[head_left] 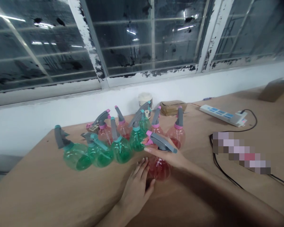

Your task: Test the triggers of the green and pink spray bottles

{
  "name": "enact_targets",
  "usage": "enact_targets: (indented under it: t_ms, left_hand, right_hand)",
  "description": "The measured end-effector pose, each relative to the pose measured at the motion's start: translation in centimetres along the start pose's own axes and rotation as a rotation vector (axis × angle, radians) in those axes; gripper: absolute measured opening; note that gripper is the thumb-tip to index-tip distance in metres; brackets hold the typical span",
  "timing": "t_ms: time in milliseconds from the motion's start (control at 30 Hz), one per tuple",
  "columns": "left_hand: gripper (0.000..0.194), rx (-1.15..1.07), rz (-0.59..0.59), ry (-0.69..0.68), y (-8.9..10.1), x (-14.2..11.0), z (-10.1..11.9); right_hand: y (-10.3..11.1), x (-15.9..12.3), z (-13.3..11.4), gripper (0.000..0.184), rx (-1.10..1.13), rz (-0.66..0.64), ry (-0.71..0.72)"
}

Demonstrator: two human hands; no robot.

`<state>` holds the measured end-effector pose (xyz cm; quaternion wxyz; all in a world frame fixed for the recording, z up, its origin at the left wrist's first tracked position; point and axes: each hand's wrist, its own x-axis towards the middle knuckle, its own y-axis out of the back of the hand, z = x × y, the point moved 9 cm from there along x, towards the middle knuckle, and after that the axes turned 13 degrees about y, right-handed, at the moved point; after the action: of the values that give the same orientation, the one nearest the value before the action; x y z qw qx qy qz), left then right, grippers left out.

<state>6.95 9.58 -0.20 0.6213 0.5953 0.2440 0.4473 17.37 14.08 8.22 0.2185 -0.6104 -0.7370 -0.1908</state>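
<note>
gripping front red bottle (159,171), right hand (171,156) hides neck

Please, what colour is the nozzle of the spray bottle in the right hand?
The nozzle of this spray bottle is pink, seen in the head view.

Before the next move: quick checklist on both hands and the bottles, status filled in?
1. Right hand gripping the front red bottle below its sprayer: ok.
2. Sprayer seated on that bottle: cannot tell, the right hand hides the collar.
3. Left hand steadying the bottle: cannot tell. It is open, low by the base, but contact is unclear.
4. Right hand clear of the nearest green bottle: cannot tell, they are very close in this view.
5. Power strip clear of both hands: ok, it lies apart, toward the back right.
</note>
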Motion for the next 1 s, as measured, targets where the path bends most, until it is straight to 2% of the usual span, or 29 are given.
enact_targets:
  t_ms: [233, 333, 567, 733, 1000]
  left_hand:
    - [0.043, -0.038, 0.009, 0.017, 0.2, 0.0, 0.0]
    - [0.043, -0.046, 0.004, 0.009, 0.3, 0.0, 0.1]
    - [0.043, -0.012, -0.001, 0.005, 0.2, 0.0, 0.0]
    - [0.043, 0.015, -0.009, -0.005, -0.2, 0.0, 0.0]
    - [0.043, 0.002, -0.012, -0.012, 0.1, 0.1, 0.2]
  right_hand:
    - [0.8, -0.4, -0.8, 0.017, -0.207, 0.085, 0.014]
    - [0.9, -0.4, -1.1, 0.02, -0.257, 0.096, 0.046]
    - [0.8, 0.0, -1.3, 0.021, -0.243, 0.079, 0.061]
    - [0.3, 0.3, -0.9, 0.015, -0.126, 0.018, 0.039]
    - [0.5, -0.2, -0.5, 0.023, -0.124, 0.032, 0.023]
